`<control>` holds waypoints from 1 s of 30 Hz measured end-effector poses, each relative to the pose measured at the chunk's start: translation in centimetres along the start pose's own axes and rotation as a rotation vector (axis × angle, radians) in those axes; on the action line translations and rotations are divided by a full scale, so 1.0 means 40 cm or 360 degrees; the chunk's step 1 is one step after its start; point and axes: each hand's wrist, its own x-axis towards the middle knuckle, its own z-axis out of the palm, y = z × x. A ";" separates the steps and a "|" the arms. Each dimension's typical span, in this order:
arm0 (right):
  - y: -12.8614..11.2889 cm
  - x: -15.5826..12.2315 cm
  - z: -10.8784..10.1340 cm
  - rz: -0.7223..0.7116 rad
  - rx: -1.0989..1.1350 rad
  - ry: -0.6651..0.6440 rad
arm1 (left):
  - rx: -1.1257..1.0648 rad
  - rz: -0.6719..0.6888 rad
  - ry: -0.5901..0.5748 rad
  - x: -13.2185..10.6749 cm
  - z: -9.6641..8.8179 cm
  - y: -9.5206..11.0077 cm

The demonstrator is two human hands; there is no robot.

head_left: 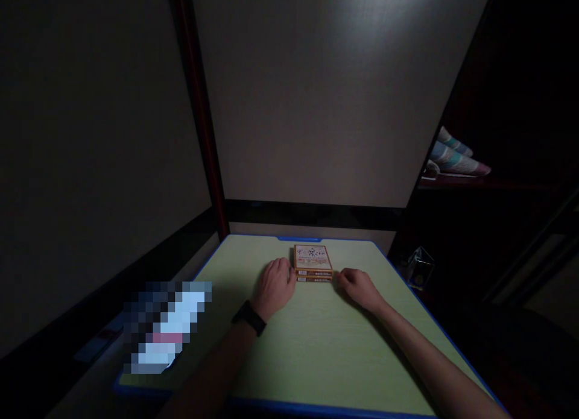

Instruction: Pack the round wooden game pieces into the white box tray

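Note:
Two flat, square boxes (313, 257) lie stacked on a pale green table (289, 359). They have orange-brown edges, and the top one bears dark printed characters and a drawing on a light lid. My left hand (275, 286), with a black band on its wrist, rests at the left front corner of the stack. Its fingers are curled together and the thumb side is against or very near the boxes. Beside the right front corner is my right hand (359, 287), loosely fisted on the tabletop. Its curled fingertips are partly hidden, and nothing shows in its grasp.
A pixelated bright screen (174, 328) is at the table's left edge. Blue edging (298, 239) borders the table. Behind it stands a grey panel (312, 117). Folded striped cloth (456, 157) lies on a dark shelf at right, above a shiny bag (420, 267).

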 end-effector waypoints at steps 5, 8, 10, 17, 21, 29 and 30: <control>-0.032 0.012 0.022 0.0171 0.0084 0.0046 | -0.0570 0.0050 -0.0126 -0.002 0.038 -0.004; -0.056 0.017 0.029 0.0218 0.0071 -0.0067 | -0.0810 -0.0004 -0.0194 -0.003 0.048 -0.002; -0.067 0.017 0.032 0.0197 0.0018 -0.0113 | -0.0921 -0.0023 -0.0192 -0.003 0.052 -0.002; -0.062 0.012 0.041 0.0148 0.0079 -0.0106 | -0.0962 0.0004 -0.0176 -0.005 0.054 -0.003; -0.044 0.016 0.051 0.0168 0.0252 -0.0077 | -0.0901 0.0054 -0.0143 -0.009 0.058 0.002; -0.046 0.013 0.072 0.0314 0.1334 0.0074 | -0.0853 0.0050 -0.0121 -0.009 0.053 0.013; -0.053 0.010 0.069 0.0390 0.1453 0.0069 | -0.0850 0.0049 -0.0122 -0.008 0.051 0.015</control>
